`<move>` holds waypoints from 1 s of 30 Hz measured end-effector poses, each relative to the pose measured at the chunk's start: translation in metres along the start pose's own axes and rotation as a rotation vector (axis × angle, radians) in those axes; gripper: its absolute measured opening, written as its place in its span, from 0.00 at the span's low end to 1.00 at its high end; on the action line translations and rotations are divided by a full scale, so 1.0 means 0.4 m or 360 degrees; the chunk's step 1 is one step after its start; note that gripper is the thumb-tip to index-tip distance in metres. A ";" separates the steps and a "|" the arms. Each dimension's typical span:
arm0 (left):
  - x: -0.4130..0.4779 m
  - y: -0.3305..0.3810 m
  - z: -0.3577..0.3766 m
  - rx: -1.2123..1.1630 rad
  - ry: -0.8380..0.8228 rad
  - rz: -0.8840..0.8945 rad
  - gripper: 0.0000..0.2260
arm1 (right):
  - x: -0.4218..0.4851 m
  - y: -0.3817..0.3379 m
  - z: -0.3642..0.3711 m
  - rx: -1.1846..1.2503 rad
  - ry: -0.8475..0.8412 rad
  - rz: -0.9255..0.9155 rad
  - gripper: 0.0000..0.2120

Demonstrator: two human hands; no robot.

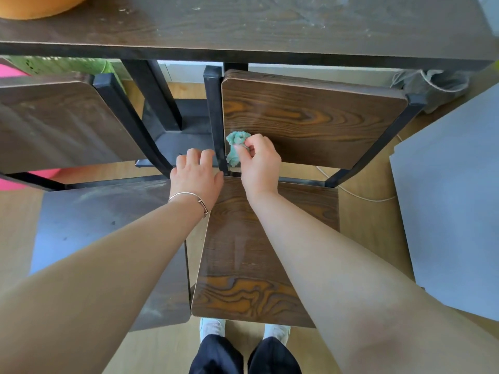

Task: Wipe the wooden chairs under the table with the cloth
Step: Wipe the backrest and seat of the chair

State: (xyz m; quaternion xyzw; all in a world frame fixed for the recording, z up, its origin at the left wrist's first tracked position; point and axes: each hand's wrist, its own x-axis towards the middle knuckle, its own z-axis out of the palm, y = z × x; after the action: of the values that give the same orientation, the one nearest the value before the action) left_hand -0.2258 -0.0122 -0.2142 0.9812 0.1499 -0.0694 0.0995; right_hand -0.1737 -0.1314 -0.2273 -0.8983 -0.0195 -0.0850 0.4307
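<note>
Under the table (243,28) edge, the right-hand chair (243,252) gets wiped at its backrest's (310,117) lower-left corner, left hand (198,176) curled over the black frame (216,117), right hand (259,157) pinching the cloth (233,148), bunched so small it could slip or miss most of the wood.

Pale wooden floor (364,217) in soft daylight; a dark, dusty table (243,28) at twelve o'clock, a grey board (453,198) at three, a white cord (359,195) trailing near it.

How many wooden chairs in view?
2: left chair, lower left; right chair, where the right hand holds the cloth at its backrest. More may hide behind the table.
</note>
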 end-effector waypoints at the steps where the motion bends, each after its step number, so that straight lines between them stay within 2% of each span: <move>1: -0.002 0.008 0.001 0.0006 -0.0005 0.0003 0.20 | 0.003 0.005 -0.011 -0.0008 0.0008 0.0006 0.06; 10: -0.035 0.121 0.020 -0.0013 -0.0052 0.0162 0.19 | 0.019 0.156 -0.207 -0.0125 0.0141 0.0173 0.06; 18: -0.042 0.215 0.065 -0.0041 -0.0105 0.0257 0.20 | 0.039 0.333 -0.414 -0.0244 0.0445 0.0513 0.09; 24: -0.045 0.200 0.083 -0.0014 -0.0128 0.0257 0.21 | 0.033 0.358 -0.404 -0.0249 0.0430 0.0580 0.08; 30: -0.040 0.155 0.099 -0.0033 -0.0147 0.0206 0.21 | 0.018 0.361 -0.324 -0.0150 0.0565 0.0698 0.07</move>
State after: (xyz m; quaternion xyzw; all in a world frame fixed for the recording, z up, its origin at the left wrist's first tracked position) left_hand -0.2260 -0.0835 -0.2393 0.9835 0.0822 -0.1065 0.1207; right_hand -0.1687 -0.3232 -0.2578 -0.8711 0.2551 -0.1466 0.3932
